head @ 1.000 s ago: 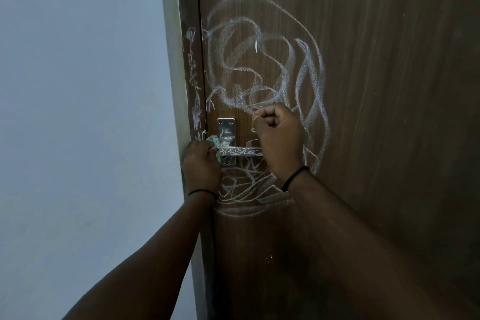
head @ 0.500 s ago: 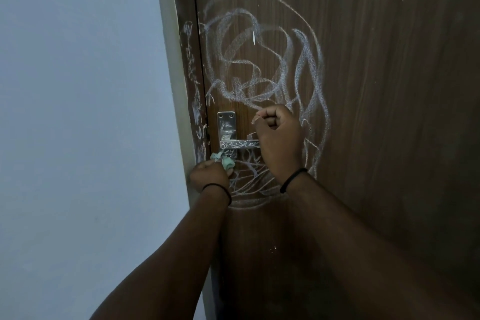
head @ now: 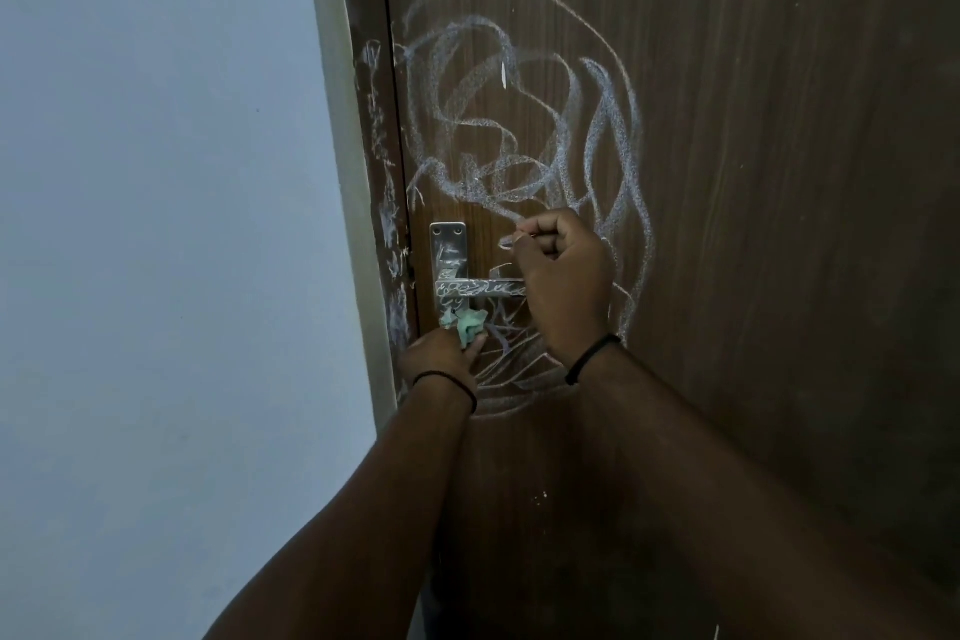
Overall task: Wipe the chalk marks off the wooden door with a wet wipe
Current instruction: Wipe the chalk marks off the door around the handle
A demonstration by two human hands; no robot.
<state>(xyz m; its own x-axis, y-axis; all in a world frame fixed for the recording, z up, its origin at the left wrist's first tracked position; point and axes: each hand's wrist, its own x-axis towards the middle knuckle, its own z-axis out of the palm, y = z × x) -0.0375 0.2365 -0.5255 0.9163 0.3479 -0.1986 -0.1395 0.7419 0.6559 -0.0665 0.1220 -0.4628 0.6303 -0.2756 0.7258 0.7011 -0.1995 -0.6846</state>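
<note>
While the left hand (head: 441,359) pinches a green wet wipe (head: 467,325) under the handle (head: 480,287), the right hand (head: 563,276) is fisted against the chalked door (head: 753,172), seemingly holding nothing.

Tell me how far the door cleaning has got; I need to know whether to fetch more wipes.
Done: hardly anything; no wiped patch shows. In hand: the left hand holds a crumpled green wipe under the chalk-scribbled metal handle, while the right hand, fingers curled, is at the handle's end. Left: the big chalk swirls on the door, plus marks on the frame edge.

Plain pale blue-grey wall (head: 156,224) at left, beside a pale strip of trim (head: 332,120), dim light.
</note>
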